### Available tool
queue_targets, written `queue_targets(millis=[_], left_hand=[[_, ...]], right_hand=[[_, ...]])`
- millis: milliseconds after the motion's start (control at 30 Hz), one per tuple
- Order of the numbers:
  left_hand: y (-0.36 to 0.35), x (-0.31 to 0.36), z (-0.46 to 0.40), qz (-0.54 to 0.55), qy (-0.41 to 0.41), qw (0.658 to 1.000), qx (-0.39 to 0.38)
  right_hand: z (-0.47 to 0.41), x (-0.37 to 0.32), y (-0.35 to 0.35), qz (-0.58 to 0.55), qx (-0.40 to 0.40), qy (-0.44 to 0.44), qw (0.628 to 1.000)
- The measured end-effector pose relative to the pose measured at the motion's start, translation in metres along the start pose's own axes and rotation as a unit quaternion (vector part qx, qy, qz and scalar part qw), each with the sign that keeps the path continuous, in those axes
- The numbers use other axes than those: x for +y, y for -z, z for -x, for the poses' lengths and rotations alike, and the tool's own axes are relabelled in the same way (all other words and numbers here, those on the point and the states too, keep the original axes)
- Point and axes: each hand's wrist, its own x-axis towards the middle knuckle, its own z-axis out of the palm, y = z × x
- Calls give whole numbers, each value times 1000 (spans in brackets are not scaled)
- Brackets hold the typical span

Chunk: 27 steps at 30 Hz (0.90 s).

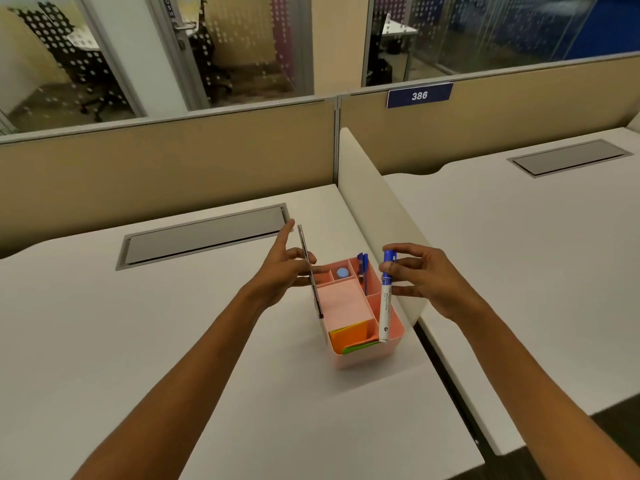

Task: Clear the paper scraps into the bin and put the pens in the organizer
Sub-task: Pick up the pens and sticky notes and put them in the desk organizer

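Two hands pinch pens: left hand (282, 271) a thin pen (310, 271), right hand (427, 280) a marker (386, 296).

Pink organizer (360, 355); blue-capped white marker (387, 296); orange notes (349, 336).

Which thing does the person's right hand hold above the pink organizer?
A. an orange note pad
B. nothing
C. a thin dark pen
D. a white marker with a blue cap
D: the right hand pinches a white marker with a blue cap near its top, its lower end over the pink organizer.
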Motion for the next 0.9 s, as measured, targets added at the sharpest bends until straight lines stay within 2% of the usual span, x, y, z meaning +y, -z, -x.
queue_targets(millis=[167, 333, 433, 633, 767, 900], left_hand=[[11, 14, -35, -21, -33, 999, -4], [12, 24, -71, -75, -89, 991, 60], [7, 20, -82, -106, -121, 984, 82], [-2, -1, -88, -140, -151, 972, 114], [-8, -12, -88, -140, -149, 971, 126], [-15, -24, -87, -149, -135, 971, 128]], right_hand=[[-15, -1, -2, 37, 24, -4, 999], [-24, 7, -4, 68, 64, 5, 996], [-30, 15, -6, 126, 82, 14, 989], [-44, 27, -15, 296, 117, 57, 946], [-51, 34, -13, 344, 124, 88, 927], [-61, 42, -10, 378, 99, 74, 918]])
